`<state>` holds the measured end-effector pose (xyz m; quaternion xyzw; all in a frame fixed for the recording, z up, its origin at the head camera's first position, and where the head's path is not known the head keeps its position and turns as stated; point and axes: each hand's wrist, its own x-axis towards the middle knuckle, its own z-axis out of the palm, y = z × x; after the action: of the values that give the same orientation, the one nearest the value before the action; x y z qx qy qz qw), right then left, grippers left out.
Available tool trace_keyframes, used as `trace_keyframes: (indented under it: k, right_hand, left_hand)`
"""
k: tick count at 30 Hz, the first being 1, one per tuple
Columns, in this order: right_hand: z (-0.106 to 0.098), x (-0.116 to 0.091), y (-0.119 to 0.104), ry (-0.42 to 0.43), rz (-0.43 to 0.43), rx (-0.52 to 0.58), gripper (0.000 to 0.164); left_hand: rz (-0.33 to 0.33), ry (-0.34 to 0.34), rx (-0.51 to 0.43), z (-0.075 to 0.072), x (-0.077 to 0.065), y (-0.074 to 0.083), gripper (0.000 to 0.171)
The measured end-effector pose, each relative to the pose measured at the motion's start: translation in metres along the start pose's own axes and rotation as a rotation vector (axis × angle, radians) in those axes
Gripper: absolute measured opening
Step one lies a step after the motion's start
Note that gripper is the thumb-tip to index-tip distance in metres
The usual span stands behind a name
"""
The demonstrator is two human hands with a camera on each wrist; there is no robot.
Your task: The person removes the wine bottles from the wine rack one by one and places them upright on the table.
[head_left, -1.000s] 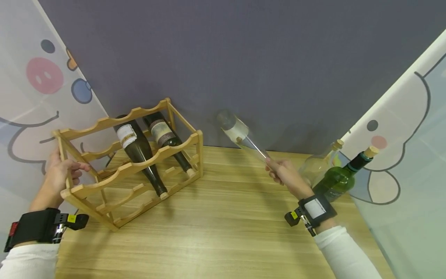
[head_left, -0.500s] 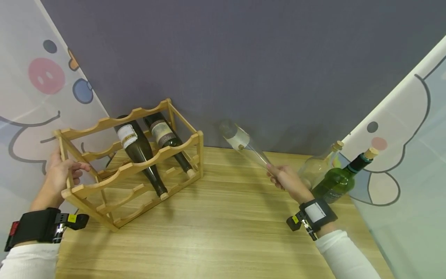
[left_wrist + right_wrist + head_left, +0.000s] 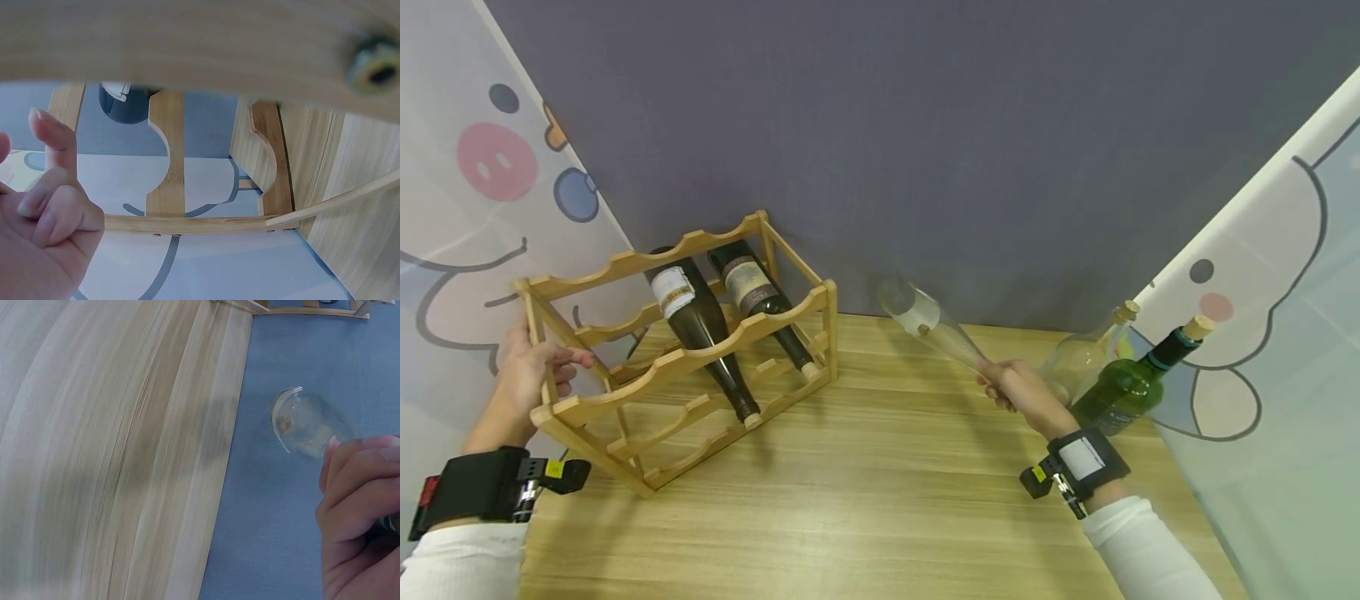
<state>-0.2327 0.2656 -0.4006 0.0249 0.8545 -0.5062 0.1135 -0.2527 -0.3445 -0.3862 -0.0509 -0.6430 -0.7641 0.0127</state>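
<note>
My left hand (image 3: pixel 535 371) holds the left end of a wooden wine rack (image 3: pixel 681 367), fingers curled by its end post; in the left wrist view the fingers (image 3: pixel 65 209) are bent beside the rack's slats. Two dark wine bottles lie in the rack: one with a torn white label (image 3: pixel 696 321), one with a cream label (image 3: pixel 752 287). To the right, my right hand (image 3: pixel 1018 387) grips the neck of a clear glass bottle (image 3: pixel 943 333). Its base points up and left, away from me. In the right wrist view the clear bottle (image 3: pixel 312 425) extends past the curled fingers.
A green corked wine bottle (image 3: pixel 1127 387) and a clear corked bottle (image 3: pixel 1078 358) stand on the right, close behind my right forearm. The wooden table (image 3: pixel 850 483) meets a grey back panel (image 3: pixel 925 150). Printed side panels (image 3: pixel 1262 350) flank it.
The clear bottle in my right hand has dipped, its base coming down and slightly right. My right hand has shifted slightly right and down. The left hand and rack stay put.
</note>
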Motion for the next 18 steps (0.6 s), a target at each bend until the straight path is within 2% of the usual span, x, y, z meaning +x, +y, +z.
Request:
trace_keyframes:
  k: [4,11,18]
  right_hand:
    - [-0.0004,-0.0007,0.0003,0.0,0.015,0.005,0.037]
    - [0.0028,-0.0005,-0.0015,-0.025,0.035,0.016,0.034]
    - [0.0028,-0.0012,-0.0074,-0.018,0.054,-0.018,0.033]
  left_hand:
    - [-0.005,-0.003,-0.005,0.0002,0.0006,0.0008,0.063]
    - [-0.007,0.008,-0.008,-0.0005,0.0008,0.0021,0.073]
    - [-0.022,0.014,-0.004,0.0002,0.0013,0.0018,0.066]
